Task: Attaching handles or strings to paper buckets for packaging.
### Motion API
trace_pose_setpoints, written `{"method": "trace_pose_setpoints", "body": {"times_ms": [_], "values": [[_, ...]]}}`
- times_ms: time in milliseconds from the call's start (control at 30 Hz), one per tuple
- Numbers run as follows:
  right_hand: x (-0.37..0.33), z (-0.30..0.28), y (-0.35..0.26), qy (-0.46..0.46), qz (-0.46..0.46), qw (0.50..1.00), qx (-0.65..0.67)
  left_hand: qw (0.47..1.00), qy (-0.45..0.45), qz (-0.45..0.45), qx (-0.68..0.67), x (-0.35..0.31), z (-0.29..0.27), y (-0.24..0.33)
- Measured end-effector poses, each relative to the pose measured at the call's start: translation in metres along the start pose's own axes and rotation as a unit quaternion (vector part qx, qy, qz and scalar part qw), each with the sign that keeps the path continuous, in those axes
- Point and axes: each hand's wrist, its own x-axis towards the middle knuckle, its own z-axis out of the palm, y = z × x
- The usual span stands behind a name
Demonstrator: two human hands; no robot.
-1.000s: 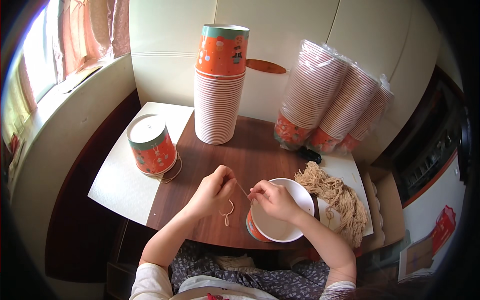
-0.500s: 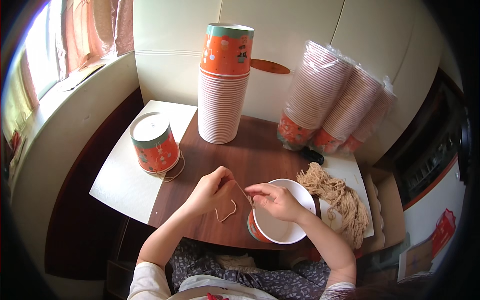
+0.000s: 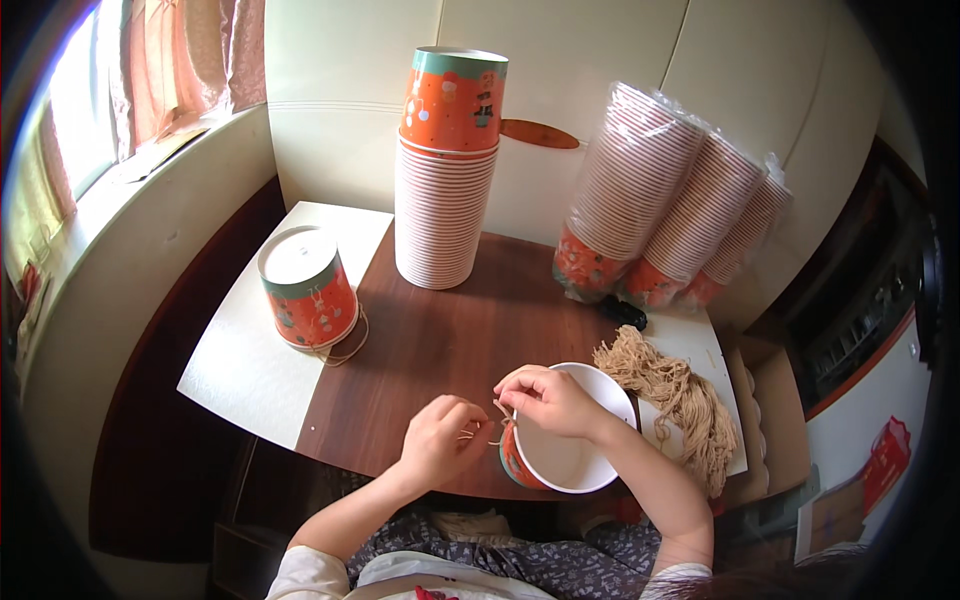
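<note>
An open paper bucket [image 3: 518,463], white inside and orange and green outside, stands near the table's front edge, tilted slightly in my view. A thin tan cord [image 3: 503,410] runs at its left rim. My right hand [image 3: 550,398] reaches over the bucket's rim and pinches the cord between thumb and fingers. Left of the bucket, my left hand [image 3: 442,440] is closed with its fingertips on another part of the cord; a short loop shows beside them. Whether the cord passes through the bucket's wall is hidden by my fingers.
A bundle of tan cords [image 3: 680,400] lies right of the bucket. An upside-down bucket [image 3: 310,290] with a cord handle stands at left. Behind rise a tall bucket stack [image 3: 445,210] and plastic-wrapped stacks [image 3: 640,180]. A cardboard box [image 3: 785,430] sits beyond the table's right edge.
My left hand has come down and toward the bucket, drawing the loose cord end off the tabletop. My right hand stays by the rim; the bucket has shifted slightly right and nearer.
</note>
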Motion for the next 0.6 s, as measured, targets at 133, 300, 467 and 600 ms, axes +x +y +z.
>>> {"method": "trace_pose_setpoints", "body": {"times_ms": [133,300,467,600], "values": [[-0.003,0.000,0.005,0.023,0.016,0.997,0.078,0.999,-0.023,0.034,-0.014,0.004,0.011,-0.005],[-0.019,-0.005,-0.027,0.025,-0.061,0.977,-0.201,0.929,-0.183,-0.179,-0.266,0.000,0.016,-0.015],[-0.034,0.006,-0.022,0.075,-0.101,0.966,-0.228,0.894,-0.206,-0.220,-0.331,0.010,0.009,-0.016],[-0.053,0.011,-0.042,0.018,0.003,0.951,-0.309,0.967,-0.120,-0.071,-0.214,0.017,-0.005,-0.004]]}}
